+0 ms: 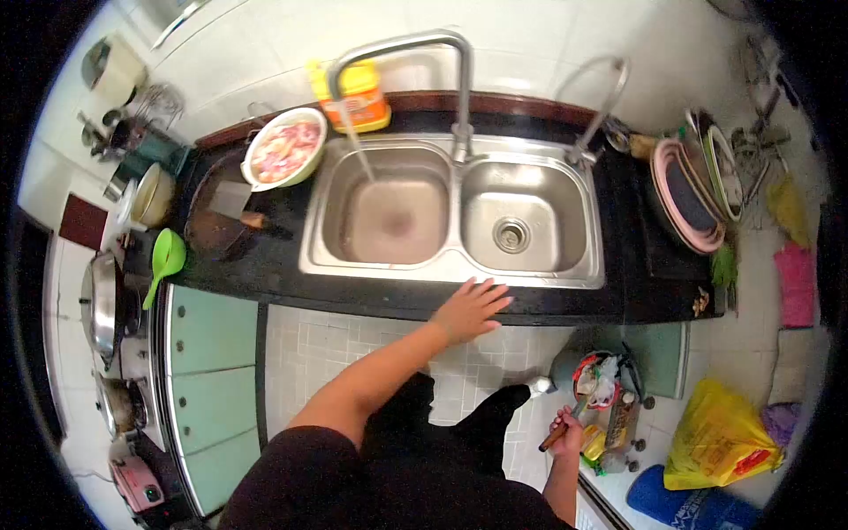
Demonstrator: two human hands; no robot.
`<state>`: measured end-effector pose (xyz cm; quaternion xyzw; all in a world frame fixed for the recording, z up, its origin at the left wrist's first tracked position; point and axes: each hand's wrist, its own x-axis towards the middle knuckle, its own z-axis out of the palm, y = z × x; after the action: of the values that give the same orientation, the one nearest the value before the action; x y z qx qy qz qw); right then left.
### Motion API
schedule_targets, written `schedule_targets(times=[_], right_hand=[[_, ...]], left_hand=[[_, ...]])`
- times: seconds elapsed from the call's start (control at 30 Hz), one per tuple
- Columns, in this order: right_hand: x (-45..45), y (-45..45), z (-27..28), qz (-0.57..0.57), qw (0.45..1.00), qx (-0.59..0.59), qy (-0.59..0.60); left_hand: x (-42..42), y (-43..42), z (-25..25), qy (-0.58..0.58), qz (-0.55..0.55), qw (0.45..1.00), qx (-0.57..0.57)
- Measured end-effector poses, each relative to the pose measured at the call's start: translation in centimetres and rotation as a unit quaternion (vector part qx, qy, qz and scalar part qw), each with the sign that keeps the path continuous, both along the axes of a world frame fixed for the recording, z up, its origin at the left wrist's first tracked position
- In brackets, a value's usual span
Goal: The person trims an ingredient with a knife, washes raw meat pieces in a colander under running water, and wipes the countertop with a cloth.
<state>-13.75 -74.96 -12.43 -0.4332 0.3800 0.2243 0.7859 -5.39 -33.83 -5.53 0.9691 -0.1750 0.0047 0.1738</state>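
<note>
Lower right of frame, R hand (571, 434) has fingers wrapped round the brown-handled tool (553, 436) by the bin (564, 364), so pls keep grip firm, w/ L hand (470, 313) spread at counter (380, 301) edge, approx. center, for good balance.
</note>
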Motion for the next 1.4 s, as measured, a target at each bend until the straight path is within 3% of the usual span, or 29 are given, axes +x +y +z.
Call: schedule_targets(times=[0.13,0.27,0.3,0.37,0.47,0.53,0.67,0.77,0.83,0.9,0.93,0.97,1.1,1.2,1.23,1.3,1.33,1.37,1.4], right_hand=[[0.7,9.1,5.8,0.096,0.994,-0.03,-0.038],[2.7,17.9,10.0,0.221,0.972,-0.017,-0.084],[3.2,20.3,10.9,0.261,0.961,-0.01,-0.091],[4.6,24.8,12.5,0.315,0.942,0.032,-0.113],[6.7,31.4,13.8,0.364,0.924,0.041,-0.11],[8.2,34.5,13.9,0.444,0.88,0.048,-0.164],[11.2,38.5,13.1,0.478,0.868,0.026,-0.127],[13.7,39.6,12.8,0.484,0.867,-0.002,-0.118],[15.3,39.8,12.2,0.504,0.847,-0.03,-0.167],[17.0,40.2,11.7,0.51,0.843,-0.05,-0.162],[18.0,40.2,11.8,0.521,0.837,-0.056,-0.156],[18.7,40.2,11.6,0.533,0.831,-0.062,-0.15],[20.3,40.0,10.1,0.491,0.856,-0.075,-0.14],[20.7,40.2,10.3,0.485,0.861,-0.08,-0.133],[20.9,40.3,10.3,0.485,0.86,-0.085,-0.134],[21.1,40.5,10.5,0.49,0.857,-0.088,-0.129],[21.1,40.6,10.7,0.496,0.855,-0.089,-0.123],[21.0,40.7,11.2,0.494,0.857,-0.089,-0.121],[20.9,40.8,11.8,0.481,0.863,-0.092,-0.123]], left_hand=[[-7.8,11.6,1.6,0.027,0.098,0.987,0.122],[-14.3,20.8,0.5,0.047,0.228,0.959,0.162],[-15.6,22.0,2.0,0.095,0.271,0.942,0.175],[-18.1,23.9,1.7,0.069,0.379,0.907,0.171],[-21.5,26.4,-0.8,-0.003,0.616,0.78,0.113],[-23.4,29.1,-1.1,0.044,0.647,0.753,0.114],[-21.4,31.1,0.0,0.127,0.716,0.678,0.109],[-15.7,28.7,-0.5,0.14,0.704,0.683,0.139],[-11.1,25.1,0.5,0.121,0.602,0.774,0.152],[-9.0,22.1,0.0,0.042,0.43,0.895,-0.108],[-8.2,20.4,-0.5,0.026,0.388,0.911,-0.136],[-7.4,19.1,-0.6,0.011,0.345,0.924,-0.164],[-3.4,18.8,-1.2,0.056,0.382,0.911,-0.142],[-1.3,21.3,-3.1,0.214,0.245,0.928,-0.184],[-0.9,22.1,-3.7,0.213,0.244,0.928,-0.186],[-0.6,23.7,-5.0,0.217,0.106,0.955,-0.175],[-0.3,24.6,-2.7,0.165,0.116,0.975,-0.095],[-0.5,24.9,-1.5,0.167,0.114,0.975,-0.095],[-0.8,25.2,-0.4,0.075,0.228,0.964,-0.117]])
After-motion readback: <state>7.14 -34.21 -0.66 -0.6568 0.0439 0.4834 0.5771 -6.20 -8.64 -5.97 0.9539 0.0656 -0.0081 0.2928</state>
